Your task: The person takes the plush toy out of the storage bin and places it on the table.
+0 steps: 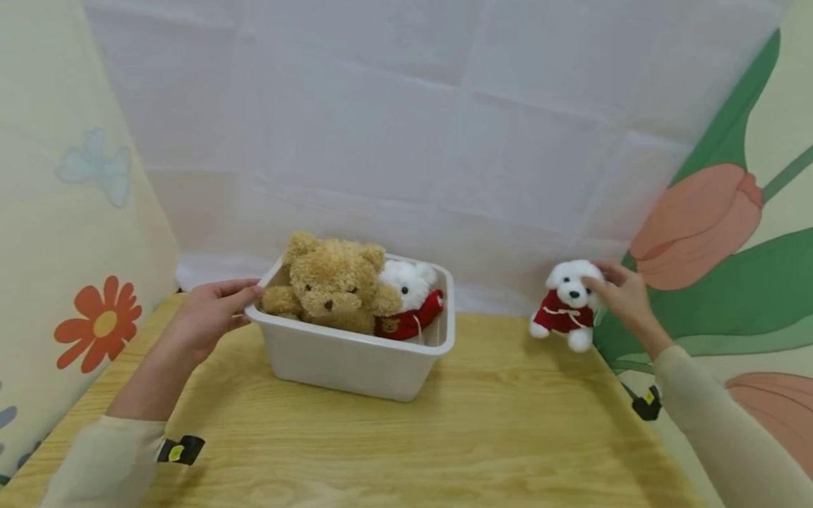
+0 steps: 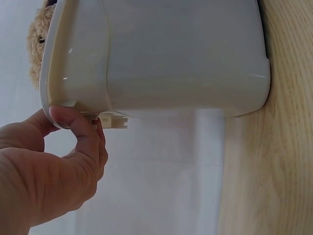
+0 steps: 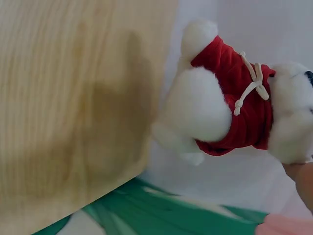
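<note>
A white plastic bin [image 1: 343, 363] stands on the wooden table, left of the middle. Inside it sit a tan teddy bear [image 1: 336, 279] and a white plush toy in a red top [image 1: 409, 317]. My left hand [image 1: 212, 314] pinches the bin's left rim, thumb and fingers on either side of it in the left wrist view. At the far right, my right hand [image 1: 625, 296] grips a white plush dog [image 1: 567, 310] by its head. The dog wears a red top with a white drawstring, and the right wrist view shows its red top [image 3: 239, 98] and legs near the table's edge.
The wooden table [image 1: 495, 437] reaches back to a white cloth [image 1: 394, 141] hanging behind it. Painted side panels flank it, with a red flower [image 1: 101, 324] on the left and a large tulip [image 1: 699, 226] on the right, close to my right arm.
</note>
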A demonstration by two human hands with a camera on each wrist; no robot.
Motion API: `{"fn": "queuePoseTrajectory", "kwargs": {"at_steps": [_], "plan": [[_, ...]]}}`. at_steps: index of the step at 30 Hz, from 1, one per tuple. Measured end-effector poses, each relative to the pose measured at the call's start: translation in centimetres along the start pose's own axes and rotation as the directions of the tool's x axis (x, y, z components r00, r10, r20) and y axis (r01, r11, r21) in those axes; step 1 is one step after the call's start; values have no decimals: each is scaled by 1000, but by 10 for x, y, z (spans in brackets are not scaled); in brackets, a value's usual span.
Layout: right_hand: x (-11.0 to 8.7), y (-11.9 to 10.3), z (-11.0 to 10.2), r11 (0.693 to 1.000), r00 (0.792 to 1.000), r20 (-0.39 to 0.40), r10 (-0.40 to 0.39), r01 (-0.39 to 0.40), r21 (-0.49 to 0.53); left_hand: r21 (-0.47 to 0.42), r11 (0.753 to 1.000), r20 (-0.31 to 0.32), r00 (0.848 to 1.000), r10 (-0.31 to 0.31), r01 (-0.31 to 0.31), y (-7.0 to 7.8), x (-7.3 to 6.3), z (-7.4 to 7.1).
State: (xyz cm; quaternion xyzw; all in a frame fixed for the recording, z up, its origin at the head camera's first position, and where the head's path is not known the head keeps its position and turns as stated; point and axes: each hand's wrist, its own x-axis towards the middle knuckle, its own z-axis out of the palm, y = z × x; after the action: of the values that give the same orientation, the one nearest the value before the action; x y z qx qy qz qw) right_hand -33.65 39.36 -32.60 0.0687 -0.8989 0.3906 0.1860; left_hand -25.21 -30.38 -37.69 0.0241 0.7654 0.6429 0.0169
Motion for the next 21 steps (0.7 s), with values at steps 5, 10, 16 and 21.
{"fn": "queuePoseTrajectory", "kwargs": {"at_steps": [5, 10, 16, 21], "plan": [[-11, 39, 4, 999, 999, -38, -39, 39, 5, 8, 1000, -5, 1000, -4, 4, 0, 0, 1], [-27, 70, 8, 991, 993, -106, -51, 64, 120, 20, 1000, 10, 1000, -11, 11, 0, -2, 4], [-40, 84, 8, 985, 991, -133, 12, 11, 172, 40, 999, 28, 1000, -2, 1, -1, -3, 1], [-44, 85, 10, 985, 996, -93, -1, 17, 174, 61, 998, 28, 1000, 0, -2, -1, 0, -1]]}}
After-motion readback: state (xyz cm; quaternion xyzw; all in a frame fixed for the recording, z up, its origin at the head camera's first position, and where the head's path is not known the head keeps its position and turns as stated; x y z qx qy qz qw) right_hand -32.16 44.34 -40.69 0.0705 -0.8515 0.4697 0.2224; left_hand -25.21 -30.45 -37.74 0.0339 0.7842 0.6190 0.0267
